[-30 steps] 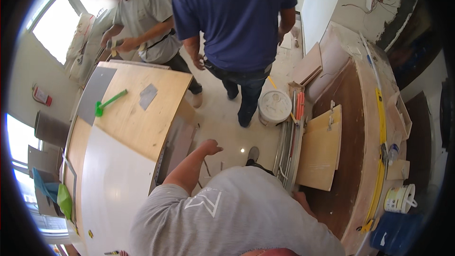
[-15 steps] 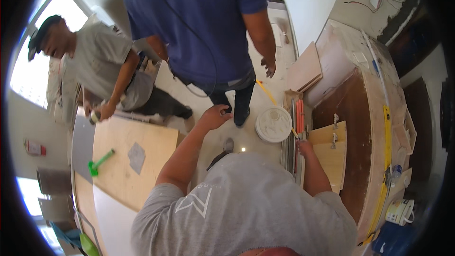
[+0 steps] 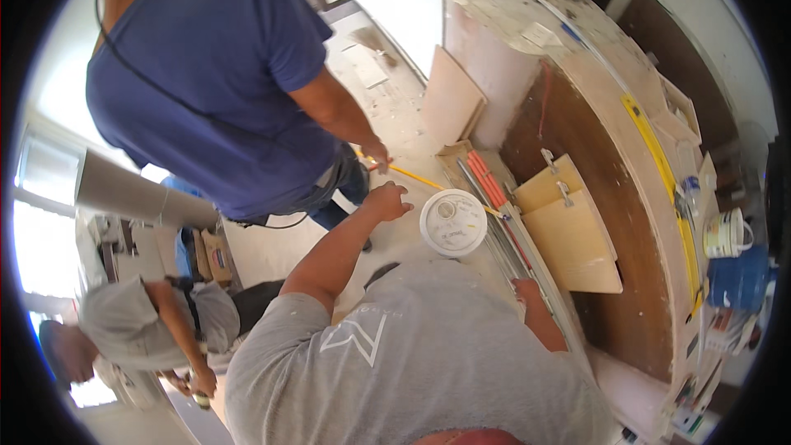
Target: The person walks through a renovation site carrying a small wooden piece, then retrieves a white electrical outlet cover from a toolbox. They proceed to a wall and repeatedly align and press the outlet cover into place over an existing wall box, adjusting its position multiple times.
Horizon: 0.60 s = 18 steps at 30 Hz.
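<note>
My left hand (image 3: 387, 201) is held out above the floor, left of a round white bucket lid (image 3: 453, 222). Its fingers are loosely bent and apart, with nothing seen in them. My right hand (image 3: 529, 290) is low on the right, beside long metal strips (image 3: 498, 251) that lie along the cabinet. Its fingers are partly hidden, so whether it holds a strip is unclear. Orange-red tubes (image 3: 488, 180) lie next to those strips. A thin yellow strip (image 3: 416, 175) runs past the bucket on its far side.
A person in a blue shirt (image 3: 214, 91) stands ahead on the left; their hand is near the yellow strip. Another in grey (image 3: 165, 321) works farther left. Two hinged wooden panels (image 3: 568, 231) lean at the brown cabinet front (image 3: 634, 313). A yellow level (image 3: 659, 161) lies on the countertop.
The view has turned rightward, so the workbench with the green tool has mostly left the picture. My right hand has drawn back along the strips. The blue-shirted person's hand has moved to the yellow strip.
</note>
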### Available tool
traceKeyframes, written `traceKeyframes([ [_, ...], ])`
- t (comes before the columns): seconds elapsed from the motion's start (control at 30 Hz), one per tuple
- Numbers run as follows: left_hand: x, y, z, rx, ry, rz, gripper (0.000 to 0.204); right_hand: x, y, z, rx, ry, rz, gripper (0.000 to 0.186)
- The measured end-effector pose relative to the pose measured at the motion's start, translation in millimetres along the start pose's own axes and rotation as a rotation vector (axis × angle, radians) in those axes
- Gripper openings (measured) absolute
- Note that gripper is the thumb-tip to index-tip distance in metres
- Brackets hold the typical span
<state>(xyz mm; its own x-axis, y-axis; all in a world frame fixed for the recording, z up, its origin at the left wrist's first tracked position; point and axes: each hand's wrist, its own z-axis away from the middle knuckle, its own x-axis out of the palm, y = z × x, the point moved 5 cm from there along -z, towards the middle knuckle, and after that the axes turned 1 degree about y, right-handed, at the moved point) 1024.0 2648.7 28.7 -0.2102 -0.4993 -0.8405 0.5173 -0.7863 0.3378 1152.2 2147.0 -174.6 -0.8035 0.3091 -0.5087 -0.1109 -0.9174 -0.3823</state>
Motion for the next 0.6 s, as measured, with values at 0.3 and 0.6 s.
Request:
traceKeyframes([
  [0.3,-59.4,27.0,-192.8,0.231,-0.073,-0.365,0.051,84.5,55.7,65.5,0.598,0.244,-0.921,0.032],
  [0.6,-102.5,10.3,-513.5,0.369,-0.056,-0.683,0.076,220.4,-46.5,152.2,1.047,0.336,-1.131,0.039],
])
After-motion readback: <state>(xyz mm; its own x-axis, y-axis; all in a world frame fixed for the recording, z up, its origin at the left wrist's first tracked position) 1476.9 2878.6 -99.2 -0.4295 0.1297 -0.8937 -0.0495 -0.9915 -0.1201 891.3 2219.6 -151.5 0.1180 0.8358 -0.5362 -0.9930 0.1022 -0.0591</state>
